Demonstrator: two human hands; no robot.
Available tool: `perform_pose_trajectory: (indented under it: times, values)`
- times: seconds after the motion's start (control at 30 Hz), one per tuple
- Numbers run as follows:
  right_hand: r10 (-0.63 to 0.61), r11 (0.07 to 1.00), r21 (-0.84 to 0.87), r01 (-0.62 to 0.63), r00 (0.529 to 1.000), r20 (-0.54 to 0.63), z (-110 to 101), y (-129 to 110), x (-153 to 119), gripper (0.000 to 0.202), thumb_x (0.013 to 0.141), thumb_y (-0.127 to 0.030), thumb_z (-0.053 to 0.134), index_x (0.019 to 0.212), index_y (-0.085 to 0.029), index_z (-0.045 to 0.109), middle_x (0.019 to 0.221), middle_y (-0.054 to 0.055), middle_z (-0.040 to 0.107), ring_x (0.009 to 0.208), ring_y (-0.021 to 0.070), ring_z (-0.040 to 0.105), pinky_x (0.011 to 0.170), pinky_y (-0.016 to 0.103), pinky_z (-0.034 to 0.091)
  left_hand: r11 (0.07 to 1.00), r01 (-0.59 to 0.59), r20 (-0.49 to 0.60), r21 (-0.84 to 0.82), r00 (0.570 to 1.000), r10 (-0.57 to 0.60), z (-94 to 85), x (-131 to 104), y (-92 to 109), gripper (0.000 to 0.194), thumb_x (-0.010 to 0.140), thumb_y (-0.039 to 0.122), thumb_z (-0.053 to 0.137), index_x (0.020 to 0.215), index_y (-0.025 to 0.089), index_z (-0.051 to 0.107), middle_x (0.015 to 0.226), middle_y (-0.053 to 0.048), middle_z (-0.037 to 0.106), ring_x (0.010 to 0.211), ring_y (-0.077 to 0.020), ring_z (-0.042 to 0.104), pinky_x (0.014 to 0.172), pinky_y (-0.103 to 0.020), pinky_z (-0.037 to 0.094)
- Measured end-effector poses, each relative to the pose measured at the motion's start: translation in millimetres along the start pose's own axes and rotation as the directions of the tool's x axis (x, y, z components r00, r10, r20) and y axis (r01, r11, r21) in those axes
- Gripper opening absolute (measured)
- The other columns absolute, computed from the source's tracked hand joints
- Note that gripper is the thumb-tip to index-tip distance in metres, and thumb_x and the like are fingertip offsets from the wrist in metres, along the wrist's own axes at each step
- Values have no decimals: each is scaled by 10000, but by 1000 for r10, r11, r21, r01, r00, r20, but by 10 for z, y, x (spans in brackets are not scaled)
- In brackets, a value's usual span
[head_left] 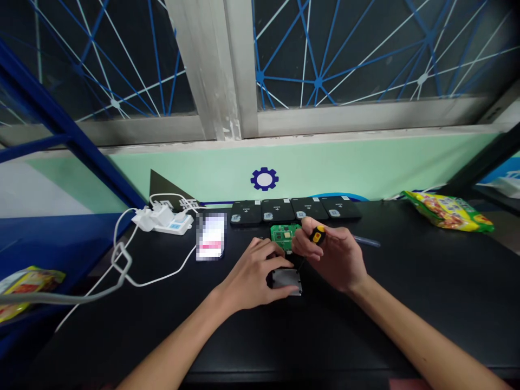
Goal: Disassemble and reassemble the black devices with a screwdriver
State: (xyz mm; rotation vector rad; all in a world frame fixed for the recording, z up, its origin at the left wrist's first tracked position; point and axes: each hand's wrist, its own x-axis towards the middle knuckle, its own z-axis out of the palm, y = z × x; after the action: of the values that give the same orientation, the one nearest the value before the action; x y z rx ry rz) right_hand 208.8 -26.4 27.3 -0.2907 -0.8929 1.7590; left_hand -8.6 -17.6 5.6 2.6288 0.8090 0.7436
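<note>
My left hand grips a small grey metal plate or casing by its edges, thumb at the near side and fingers at the far side. A screwdriver with a yellow and black handle is held in my right hand. Its thin shaft points down toward the far right corner of the casing; whether the tip touches is too small to tell. Just beyond both hands lies a green circuit board, partly covered by my fingers.
Several flat black boxes line the back of the black table. To the left are a lit phone, a white power strip and cables. A yellow-green snack bag and a clear tube-like item are at right.
</note>
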Motion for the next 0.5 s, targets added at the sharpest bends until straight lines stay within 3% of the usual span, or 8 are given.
perform_pose_trajectory:
  times: [0.23, 0.4, 0.5]
  values:
    - [-30, 995, -94, 30, 1000, 6, -12, 12, -6, 402, 1011, -390, 492, 737, -177, 694, 683, 16, 417, 643, 178, 325, 679, 333, 333, 1000, 8, -21, 11, 1000, -8, 41, -9, -37, 365, 844, 421, 875, 1151, 244, 788, 1058, -62, 723, 990, -261, 675, 954, -460, 469]
    - [-1, 997, -72, 0, 1000, -10, -11, 29, -13, 339, 1064, -394, 482, 934, -202, 728, 610, -31, 358, 570, 159, 261, 653, 322, 327, 1000, 17, 5, 2, 1000, -17, 52, -15, -36, 355, 847, 426, 866, 1145, 251, 782, 1059, -62, 725, 990, -260, 677, 972, -464, 470]
    - [13, 998, -59, -15, 999, -35, 7, 30, -4, 321, 1079, -431, 515, 889, -228, 675, 589, -41, 338, 568, 167, 251, 655, 321, 348, 1000, 30, 32, 5, 999, -30, 56, -12, -28, 343, 836, 406, 875, 1135, 263, 785, 1065, -60, 724, 994, -261, 676, 987, -468, 465]
